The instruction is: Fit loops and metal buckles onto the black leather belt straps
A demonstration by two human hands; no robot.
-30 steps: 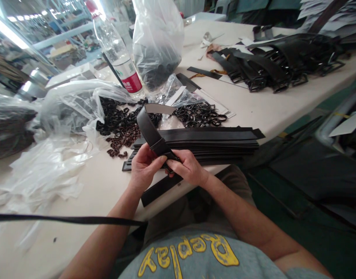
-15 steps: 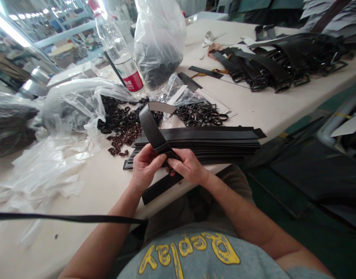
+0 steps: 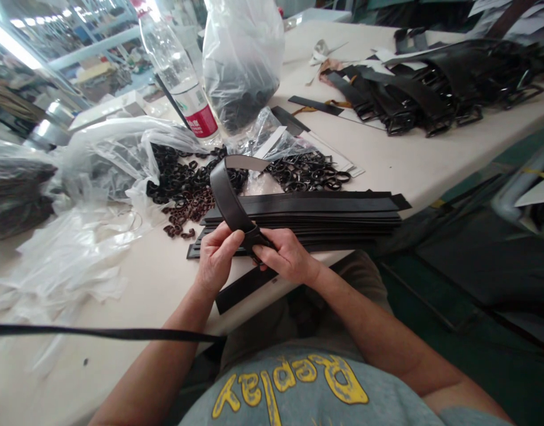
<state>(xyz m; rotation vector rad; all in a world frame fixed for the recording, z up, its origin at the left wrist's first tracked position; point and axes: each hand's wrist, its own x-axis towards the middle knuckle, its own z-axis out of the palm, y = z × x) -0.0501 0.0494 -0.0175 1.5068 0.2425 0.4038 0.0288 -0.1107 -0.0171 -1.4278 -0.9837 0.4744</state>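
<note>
A dark leather belt arches up from between my hands, its free end curling over to the right. My left hand is closed on the belt's left edge, thumb on top. The belt's lower end, by the buckle, is pinched in my right hand; the buckle is mostly hidden by the fingers. Right behind my hands lies a stack of black belt straps. One more black strap rests at the table edge beneath my hands.
Small black and brown belt loops and black buckles lie heaped behind. A plastic bottle and a filled clear bag stand farther back. Buckled belts pile at the far right. Plastic film covers the left.
My left thumb has drawn back leftward from the right one, and the left hand has shifted slightly left. The belt stays in both hands.
</note>
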